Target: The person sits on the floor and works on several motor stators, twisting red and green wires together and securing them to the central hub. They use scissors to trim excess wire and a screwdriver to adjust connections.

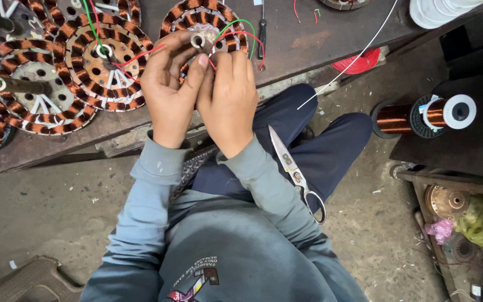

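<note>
Steel scissors [296, 173] rest on the person's lap. Beyond, the left hand [169, 92] and right hand [227, 95] pinch thin red and green wires [236, 31] at a round copper-wound stator [205, 22] on the bench [308, 39]. The stator is probably heavy and rigid; grip its rim, since the wires look delicate.

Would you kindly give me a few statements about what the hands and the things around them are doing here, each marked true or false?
1. Both hands are at the copper-wound stator on the bench. True: the left hand and right hand meet over its hub.
2. The scissors are held in the right hand. False: they lie on the person's lap, untouched.
3. Red and green wires loop out from the stator by the fingers. True.
4. The copper wire spool stands on the bench beside the stators. False: it sits apart, to the person's right, on a dark stand.
5. Only one stator is on the bench. False: several more lie to the left.
</note>
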